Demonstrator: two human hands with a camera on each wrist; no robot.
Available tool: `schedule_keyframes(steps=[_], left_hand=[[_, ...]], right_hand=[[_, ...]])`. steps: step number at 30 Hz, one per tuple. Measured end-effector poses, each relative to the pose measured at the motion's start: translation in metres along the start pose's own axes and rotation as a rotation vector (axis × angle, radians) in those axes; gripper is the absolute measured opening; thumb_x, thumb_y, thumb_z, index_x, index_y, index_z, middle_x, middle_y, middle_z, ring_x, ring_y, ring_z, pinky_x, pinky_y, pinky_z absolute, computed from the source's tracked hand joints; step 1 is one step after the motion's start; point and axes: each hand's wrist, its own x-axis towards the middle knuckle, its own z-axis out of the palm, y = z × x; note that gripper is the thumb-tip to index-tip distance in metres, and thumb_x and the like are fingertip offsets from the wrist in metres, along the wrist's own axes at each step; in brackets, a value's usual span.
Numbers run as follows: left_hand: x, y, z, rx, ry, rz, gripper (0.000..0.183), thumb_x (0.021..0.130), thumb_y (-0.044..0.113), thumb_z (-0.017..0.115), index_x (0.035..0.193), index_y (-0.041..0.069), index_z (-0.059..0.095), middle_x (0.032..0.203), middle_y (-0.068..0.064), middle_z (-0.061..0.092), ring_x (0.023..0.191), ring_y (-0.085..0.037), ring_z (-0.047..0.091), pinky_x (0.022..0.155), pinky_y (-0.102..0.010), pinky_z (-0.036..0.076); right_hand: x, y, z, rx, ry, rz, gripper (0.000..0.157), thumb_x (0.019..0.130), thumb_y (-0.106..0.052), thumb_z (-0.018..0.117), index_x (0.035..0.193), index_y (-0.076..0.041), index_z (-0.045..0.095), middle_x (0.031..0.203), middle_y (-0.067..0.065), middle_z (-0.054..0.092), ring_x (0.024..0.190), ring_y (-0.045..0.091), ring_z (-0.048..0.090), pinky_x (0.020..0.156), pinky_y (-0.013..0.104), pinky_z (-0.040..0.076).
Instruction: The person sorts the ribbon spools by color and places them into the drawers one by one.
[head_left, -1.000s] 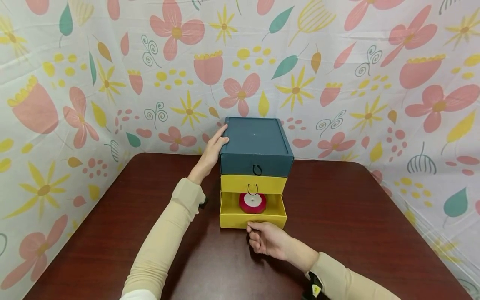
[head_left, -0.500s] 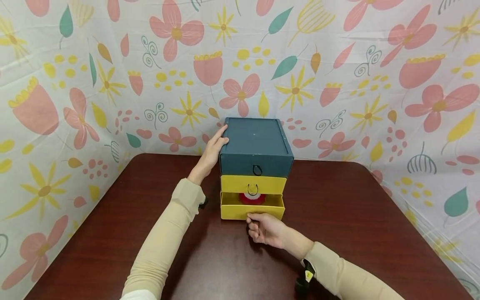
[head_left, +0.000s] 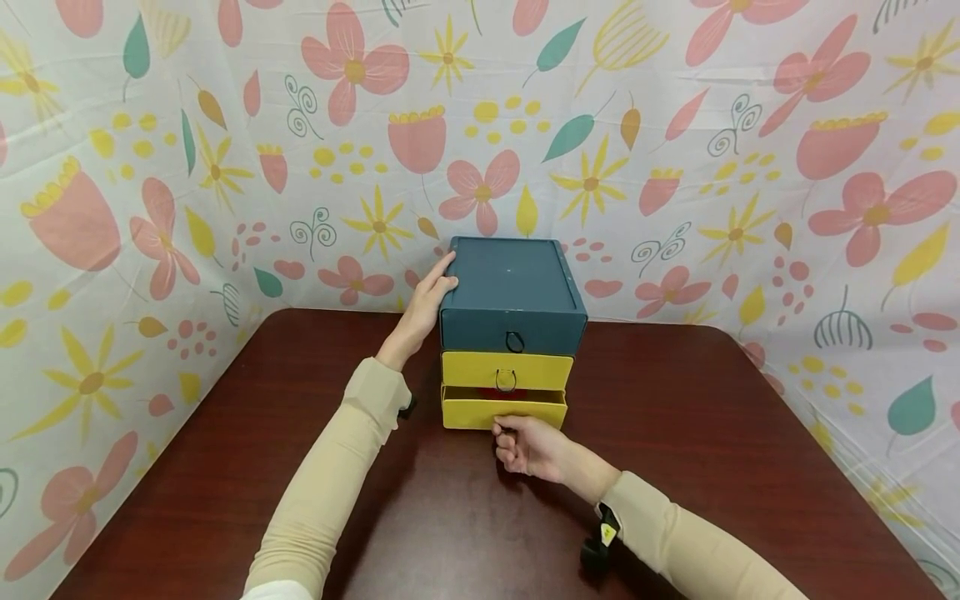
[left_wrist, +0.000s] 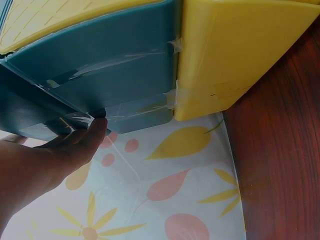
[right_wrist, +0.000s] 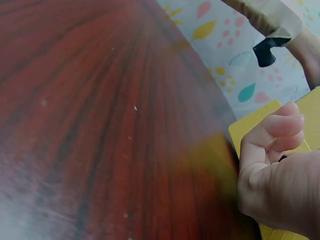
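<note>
A small chest of drawers stands on the table, with a dark blue top unit (head_left: 510,275) above a yellow middle drawer (head_left: 468,369) and a yellow bottom drawer (head_left: 465,414). The bottom drawer sticks out a little. Through its narrow gap shows a bit of a red round thing (head_left: 491,393), mostly hidden. My left hand (head_left: 422,312) rests against the blue unit's upper left side, fingers extended. With curled fingers, my right hand (head_left: 536,450) pinches at the middle of the bottom drawer's front; a bit of black pull loop (right_wrist: 283,158) shows by the fingers in the right wrist view.
The dark red-brown table (head_left: 712,433) extends to both sides and in front of the chest. Right behind it hangs a flower-patterned cloth (head_left: 637,167), which also covers the sides. Clear tape (left_wrist: 172,100) joins the chest's units at the side.
The bottom drawer has slid inward, my right hand moving with it away from me. The red and white round thing inside has become almost wholly hidden. My left hand has stayed in place.
</note>
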Motion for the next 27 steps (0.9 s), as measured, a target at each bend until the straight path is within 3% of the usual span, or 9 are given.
schedule_keyframes(steps=[21,24,27], left_hand=[[0.002,0.001,0.0,0.029,0.011,-0.01,0.058,0.1,0.04,0.036,0.155,0.032,0.02,0.163,0.007,0.011,0.152,-0.02,0.009,0.121,-0.052,0.013],[0.002,0.0,-0.001,0.025,0.003,-0.023,0.056,0.102,0.039,0.035,0.155,0.034,0.019,0.163,0.008,0.009,0.152,-0.019,0.008,0.121,-0.052,0.012],[0.0,0.003,-0.001,0.017,-0.001,-0.039,0.055,0.103,0.038,0.035,0.155,0.035,0.018,0.163,0.01,0.008,0.152,-0.018,0.006,0.121,-0.052,0.011]], right_hand=[[0.017,-0.013,-0.011,0.032,-0.002,0.006,0.029,0.105,-0.027,0.034,0.085,-0.012,0.049,0.059,-0.006,0.035,0.052,0.006,0.04,0.046,0.016,0.032],[0.01,-0.012,-0.003,-0.027,-0.058,0.024,0.034,0.104,-0.035,0.038,0.089,-0.012,0.058,0.059,-0.007,0.042,0.053,0.005,0.043,0.049,0.017,0.034],[-0.004,-0.016,0.012,-0.17,-0.148,-0.006,0.038,0.102,-0.039,0.042,0.099,-0.01,0.065,0.062,-0.007,0.054,0.056,0.006,0.05,0.052,0.019,0.041]])
